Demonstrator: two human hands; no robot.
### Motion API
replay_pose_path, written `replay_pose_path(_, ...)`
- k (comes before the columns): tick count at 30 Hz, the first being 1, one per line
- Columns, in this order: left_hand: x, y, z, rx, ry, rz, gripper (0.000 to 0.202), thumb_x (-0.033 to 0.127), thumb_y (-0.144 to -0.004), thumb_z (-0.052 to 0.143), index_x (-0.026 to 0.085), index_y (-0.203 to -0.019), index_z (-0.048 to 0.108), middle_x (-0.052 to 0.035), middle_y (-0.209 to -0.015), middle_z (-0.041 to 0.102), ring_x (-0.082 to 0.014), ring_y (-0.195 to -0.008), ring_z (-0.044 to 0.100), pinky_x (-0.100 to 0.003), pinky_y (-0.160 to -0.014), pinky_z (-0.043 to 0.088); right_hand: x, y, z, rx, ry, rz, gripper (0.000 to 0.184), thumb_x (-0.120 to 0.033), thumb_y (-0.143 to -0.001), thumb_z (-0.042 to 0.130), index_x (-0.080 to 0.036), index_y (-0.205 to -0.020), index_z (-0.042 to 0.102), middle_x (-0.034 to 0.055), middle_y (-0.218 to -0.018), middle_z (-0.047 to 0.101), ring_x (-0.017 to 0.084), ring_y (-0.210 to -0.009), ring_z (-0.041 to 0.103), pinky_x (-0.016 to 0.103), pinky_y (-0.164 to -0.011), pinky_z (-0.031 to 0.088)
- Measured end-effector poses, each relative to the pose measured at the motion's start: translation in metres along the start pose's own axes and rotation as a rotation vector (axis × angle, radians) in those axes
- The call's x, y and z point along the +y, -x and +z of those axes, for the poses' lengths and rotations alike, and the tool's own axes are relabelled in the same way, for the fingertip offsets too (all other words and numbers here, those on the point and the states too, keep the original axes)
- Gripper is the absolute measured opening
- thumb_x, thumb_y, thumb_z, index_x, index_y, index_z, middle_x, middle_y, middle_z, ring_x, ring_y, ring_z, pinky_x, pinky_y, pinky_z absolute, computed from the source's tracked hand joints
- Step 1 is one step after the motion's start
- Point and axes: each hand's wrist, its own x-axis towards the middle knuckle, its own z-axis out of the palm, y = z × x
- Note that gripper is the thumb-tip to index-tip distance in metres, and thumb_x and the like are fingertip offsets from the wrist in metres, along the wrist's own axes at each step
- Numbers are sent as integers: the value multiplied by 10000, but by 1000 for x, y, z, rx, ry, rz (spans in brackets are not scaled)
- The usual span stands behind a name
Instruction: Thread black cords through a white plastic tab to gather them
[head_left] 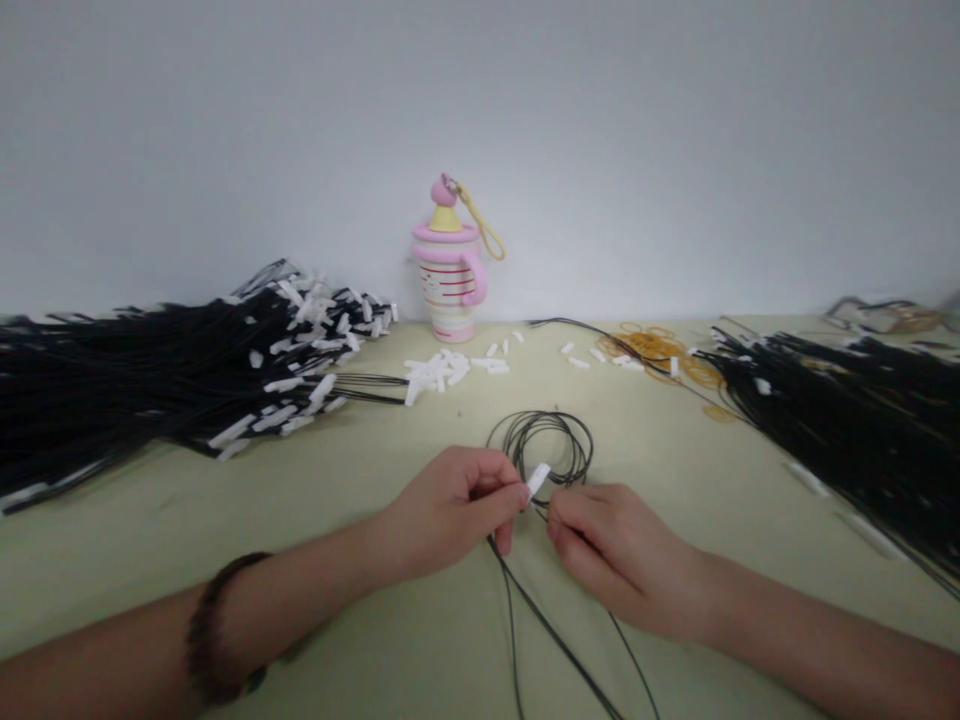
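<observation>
Between the thumb and forefinger of my left hand (472,505) is a small white connector (538,480), tilted up to the right. My right hand (611,545) is close beside it, its fingers pinched on a thin black wire (541,514) near the connector's lower end. Behind both hands lies a loose coil of black wire (577,440) on the table. More black wire strands (551,635) run from under my left hand toward the front edge of the view. Part of the wire is hidden by my fingers.
A big bundle of black wires (150,370) with white ends lies left, another bundle (847,430) right. Loose white connectors (442,370) are scattered before a pink-lidded cup (448,280) by the wall. Yellow rubber bands (652,350) lie at the back right.
</observation>
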Motion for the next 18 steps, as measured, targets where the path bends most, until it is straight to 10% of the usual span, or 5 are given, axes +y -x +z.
replay_pose_path(18,-1,0,0,-1,9,11,214,330,-764,445,152,-678,526,30,-497,557,-60,-427,392,-169,-422,270,0,0,1,6,-18,24,146,-142,-805,325,-173,-662,326,-27,-603,397,70,-531,351,192,-509,266)
